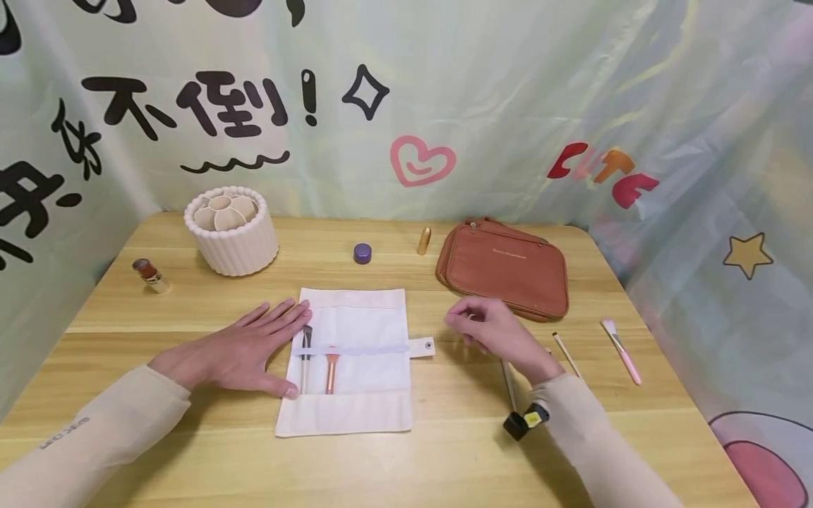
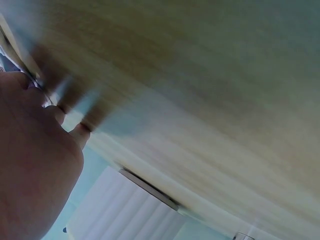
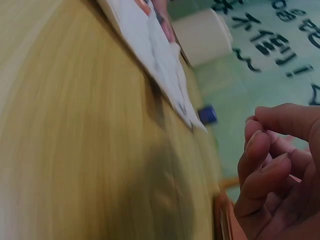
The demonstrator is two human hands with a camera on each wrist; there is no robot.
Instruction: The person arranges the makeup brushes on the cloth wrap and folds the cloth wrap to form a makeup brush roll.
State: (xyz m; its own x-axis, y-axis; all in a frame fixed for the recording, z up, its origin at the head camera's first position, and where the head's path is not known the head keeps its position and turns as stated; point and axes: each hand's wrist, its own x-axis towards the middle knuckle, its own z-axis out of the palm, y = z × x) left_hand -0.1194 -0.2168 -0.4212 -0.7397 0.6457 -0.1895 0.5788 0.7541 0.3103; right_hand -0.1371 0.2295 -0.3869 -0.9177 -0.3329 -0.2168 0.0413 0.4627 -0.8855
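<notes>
A white cloth brush roll (image 1: 375,370) lies spread out on the table, its snap tab pointing right. Two makeup brushes sit under its band: a dark-bristled one (image 1: 305,367) at the left and a copper-coloured one (image 1: 331,374) beside it. My left hand (image 1: 244,353) rests flat with spread fingers on the roll's left edge. Right of the tab, my right hand (image 1: 498,335) hovers above the table, fingers loosely bent. In the right wrist view, no object shows between this hand's fingers (image 3: 257,150). A thin brush handle (image 1: 509,384) lies partly hidden below the right wrist.
A brown zip bag (image 1: 508,268) lies behind my right hand. Further right are a thin stick (image 1: 565,353) and a pink brush (image 1: 622,353). Along the back stand a white ribbed container (image 1: 235,247), a purple cap (image 1: 363,253) and a gold tube (image 1: 424,241). A lipstick-like tube (image 1: 151,275) lies left.
</notes>
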